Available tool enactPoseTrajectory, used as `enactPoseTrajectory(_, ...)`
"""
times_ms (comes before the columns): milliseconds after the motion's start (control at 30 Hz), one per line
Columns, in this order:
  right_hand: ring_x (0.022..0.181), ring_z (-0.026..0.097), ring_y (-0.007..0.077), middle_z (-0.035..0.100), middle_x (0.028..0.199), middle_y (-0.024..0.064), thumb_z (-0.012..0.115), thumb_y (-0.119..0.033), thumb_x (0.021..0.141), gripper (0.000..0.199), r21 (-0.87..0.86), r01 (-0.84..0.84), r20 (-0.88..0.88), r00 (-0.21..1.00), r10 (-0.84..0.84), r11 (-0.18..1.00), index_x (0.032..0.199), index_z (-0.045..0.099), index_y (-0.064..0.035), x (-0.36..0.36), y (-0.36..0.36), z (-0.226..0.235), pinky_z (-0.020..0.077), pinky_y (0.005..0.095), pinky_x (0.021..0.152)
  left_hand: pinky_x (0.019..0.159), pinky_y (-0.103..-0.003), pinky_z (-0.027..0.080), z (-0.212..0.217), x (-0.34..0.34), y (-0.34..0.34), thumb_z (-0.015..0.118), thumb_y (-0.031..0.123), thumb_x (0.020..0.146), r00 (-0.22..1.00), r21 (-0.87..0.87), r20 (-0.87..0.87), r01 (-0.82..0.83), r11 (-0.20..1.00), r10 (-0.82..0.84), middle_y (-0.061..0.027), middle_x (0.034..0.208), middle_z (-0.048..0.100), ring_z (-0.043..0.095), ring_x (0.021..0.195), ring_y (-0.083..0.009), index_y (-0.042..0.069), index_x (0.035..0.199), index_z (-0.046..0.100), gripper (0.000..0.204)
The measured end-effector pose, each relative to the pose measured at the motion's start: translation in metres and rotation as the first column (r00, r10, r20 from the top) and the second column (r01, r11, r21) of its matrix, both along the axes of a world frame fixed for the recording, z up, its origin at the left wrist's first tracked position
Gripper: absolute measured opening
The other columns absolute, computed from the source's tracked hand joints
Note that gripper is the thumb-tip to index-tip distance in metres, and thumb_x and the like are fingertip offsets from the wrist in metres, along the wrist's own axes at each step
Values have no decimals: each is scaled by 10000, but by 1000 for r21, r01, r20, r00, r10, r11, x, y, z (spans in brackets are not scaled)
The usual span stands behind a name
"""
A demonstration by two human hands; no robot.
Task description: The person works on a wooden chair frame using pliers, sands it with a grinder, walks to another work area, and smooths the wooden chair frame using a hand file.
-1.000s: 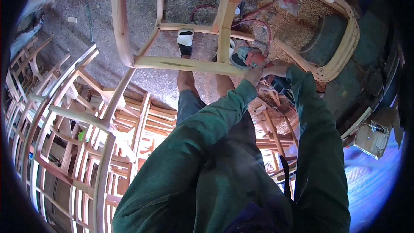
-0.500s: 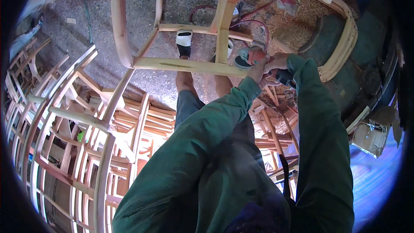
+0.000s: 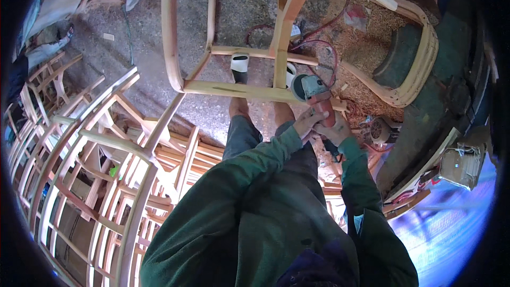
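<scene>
We see two bare hands close together, a little to the right of the centre of the view. The left hand [image 3: 306, 123] is closed on the left side of a power tool [image 3: 322, 103], and the right hand [image 3: 334, 132] is wrapped on its rear part from the right, so both are gripping the same red body. The tool has a grey metal head, and its round disc [image 3: 300, 88] is toward the upper left. In our view this disc overlaps the right part of a pale wooden rail [image 3: 234, 90], but we cannot tell whether it touches the wood. The rail belongs to a large wooden frame [image 3: 170, 32] in the upper middle of the view. Just above the rail we notice white footwear [image 3: 240, 62] of the person. In the upper right, a red hose [image 3: 334, 56] curves near wood shavings [image 3: 390, 26], and a curved wooden piece [image 3: 419, 74] is farther right. A cardboard box [image 3: 459, 167] is near the right edge, while many wooden structures [image 3: 98, 138] crowd the left side.
</scene>
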State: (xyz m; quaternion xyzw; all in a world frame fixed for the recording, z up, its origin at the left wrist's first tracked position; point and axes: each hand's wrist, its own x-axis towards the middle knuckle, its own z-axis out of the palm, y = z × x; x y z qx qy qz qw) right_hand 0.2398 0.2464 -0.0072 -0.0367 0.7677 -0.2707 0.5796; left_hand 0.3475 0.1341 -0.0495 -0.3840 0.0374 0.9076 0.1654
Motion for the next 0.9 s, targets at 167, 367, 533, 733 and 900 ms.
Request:
enactPoseTrajectory(167, 720, 640, 142, 637, 892, 67, 784, -208, 768, 449, -31, 339, 227, 919, -324, 940, 1123, 583, -18, 20, -20, 22, 547, 284, 623, 491, -283, 535, 36, 2, -22, 542, 428, 964, 989, 32, 77, -125, 992, 123, -77, 912, 657, 661, 681, -176, 86, 1164, 531, 396)
enactPoseTrajectory(367, 655, 650, 161, 648, 847, 82, 769, -220, 793, 375, -14, 552, 299, 798, -523, 834, 1061, 609, -14, 38, -10, 35, 537, 282, 593, 718, -324, 566, 44, 10, -34, 509, 466, 976, 982, -84, 4, 190, 978, -190, -52, 953, 664, 654, 821, -138, 88, 1182, 579, 436)
enactPoseTrajectory(533, 636, 655, 175, 648, 850, 86, 763, -234, 799, 415, -26, 646, 379, 712, -591, 763, 1095, 580, -9, 46, -6, 46, 556, 293, 576, 779, -340, 556, 32, 22, -16, 557, 403, 970, 997, -13, -9, 76, 997, -77, -43, 1063, 647, 641, 922, -137, 101, 1248, 561, 410)
enactPoseTrajectory(733, 609, 649, 191, 645, 773, 98, 715, -238, 836, 317, -19, 665, 368, 699, -613, 747, 1040, 583, -35, 50, 1, 60, 562, 337, 545, 790, -351, 546, 5, 51, -17, 575, 403, 959, 948, -171, 116, 314, 934, -297, -57, 1074, 645, 639, 931, -182, 98, 1248, 572, 420)
enactPoseTrajectory(900, 595, 650, 193, 627, 817, 75, 750, -254, 811, 358, -5, 670, 393, 684, -614, 743, 1041, 578, -39, 51, 10, 62, 558, 330, 544, 814, -360, 539, -61, 117, -40, 624, 373, 934, 867, -451, 138, 486, 749, -479, -56, 1065, 656, 646, 968, -206, 68, 1172, 618, 387)
